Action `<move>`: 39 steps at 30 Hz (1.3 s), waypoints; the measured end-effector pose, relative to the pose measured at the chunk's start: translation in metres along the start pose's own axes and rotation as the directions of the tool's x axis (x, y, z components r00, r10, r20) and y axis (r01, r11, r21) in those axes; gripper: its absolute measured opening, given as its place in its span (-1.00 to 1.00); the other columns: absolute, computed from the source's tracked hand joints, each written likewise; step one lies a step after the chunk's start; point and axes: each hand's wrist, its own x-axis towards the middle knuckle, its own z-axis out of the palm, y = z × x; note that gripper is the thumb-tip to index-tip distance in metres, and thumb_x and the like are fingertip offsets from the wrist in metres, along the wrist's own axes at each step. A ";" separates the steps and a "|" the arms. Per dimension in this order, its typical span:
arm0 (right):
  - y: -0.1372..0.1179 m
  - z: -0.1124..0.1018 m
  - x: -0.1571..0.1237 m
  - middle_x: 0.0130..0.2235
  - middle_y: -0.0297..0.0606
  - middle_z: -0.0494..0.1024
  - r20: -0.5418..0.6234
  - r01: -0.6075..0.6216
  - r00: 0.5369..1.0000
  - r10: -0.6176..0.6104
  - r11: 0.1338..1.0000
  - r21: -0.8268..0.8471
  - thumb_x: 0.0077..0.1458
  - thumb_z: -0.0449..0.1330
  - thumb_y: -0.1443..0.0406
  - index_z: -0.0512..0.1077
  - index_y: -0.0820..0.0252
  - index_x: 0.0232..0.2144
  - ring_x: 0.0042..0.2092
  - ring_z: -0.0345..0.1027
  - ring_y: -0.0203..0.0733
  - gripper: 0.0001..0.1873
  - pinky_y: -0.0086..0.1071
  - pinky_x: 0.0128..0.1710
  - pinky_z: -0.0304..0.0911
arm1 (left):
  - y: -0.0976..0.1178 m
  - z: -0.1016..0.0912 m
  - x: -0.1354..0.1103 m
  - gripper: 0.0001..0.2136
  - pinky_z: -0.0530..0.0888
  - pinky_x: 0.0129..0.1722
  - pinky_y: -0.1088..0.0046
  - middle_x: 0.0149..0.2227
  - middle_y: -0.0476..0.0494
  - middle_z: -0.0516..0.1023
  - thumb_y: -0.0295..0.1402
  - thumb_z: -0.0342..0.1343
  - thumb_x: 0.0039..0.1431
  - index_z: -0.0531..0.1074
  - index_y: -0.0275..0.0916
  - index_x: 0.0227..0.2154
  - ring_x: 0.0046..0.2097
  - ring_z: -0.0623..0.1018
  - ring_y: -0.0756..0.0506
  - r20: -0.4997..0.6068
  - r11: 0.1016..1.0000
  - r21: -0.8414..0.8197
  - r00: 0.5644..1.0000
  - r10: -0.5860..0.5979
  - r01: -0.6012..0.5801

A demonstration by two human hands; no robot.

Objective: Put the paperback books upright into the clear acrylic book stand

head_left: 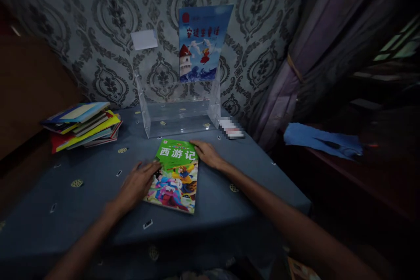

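Observation:
A green picture book (173,175) lies flat on the blue tablecloth (82,210) in front of me. My left hand (138,183) rests on its left edge with the fingers curled onto the cover. At the book's top right corner, my right hand (206,154) grips the edge with its fingers closed over it. Behind the book stands a clear acrylic book stand (179,113). A blue picture book (201,43) stands upright in the right side of that stand, leaning against the wall.
A stack of several colourful books (83,124) lies at the table's far left. A small blurred white object (231,129) sits right of the stand. A blue cloth (321,140) lies on a dark wooden surface to the right. Patterned wallpaper and a purple curtain stand behind.

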 end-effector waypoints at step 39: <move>0.021 -0.027 -0.036 -0.31 -0.21 0.64 -0.231 0.019 0.964 0.133 0.830 0.558 0.18 0.02 0.42 0.48 0.24 -0.06 -0.32 0.55 -0.25 -0.67 -0.34 -0.25 0.44 | 0.149 -0.001 0.104 -0.70 0.48 -0.16 0.22 -0.17 -0.34 0.58 -0.35 -0.17 0.37 0.46 -0.37 -0.17 -0.10 0.57 -0.28 0.300 0.872 0.489 0.933 -0.197 0.027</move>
